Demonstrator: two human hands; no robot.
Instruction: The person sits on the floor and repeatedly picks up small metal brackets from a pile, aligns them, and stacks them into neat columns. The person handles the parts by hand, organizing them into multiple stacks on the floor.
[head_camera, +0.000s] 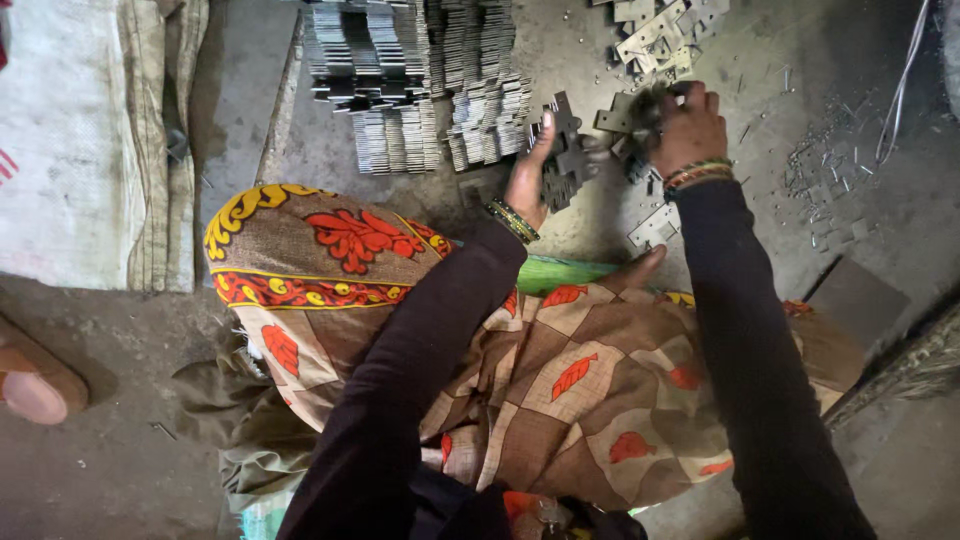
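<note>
Pale woven sack (60, 140) at far left on floor, red marking at edge; no labels, signs, screens.

Stacked metal plates (420, 80): landmark. Just right of them, my left hand (527, 175) holds a notched plate bundle (566, 155); further right, my right hand (688, 125) grips loose plates (625, 122).
</note>
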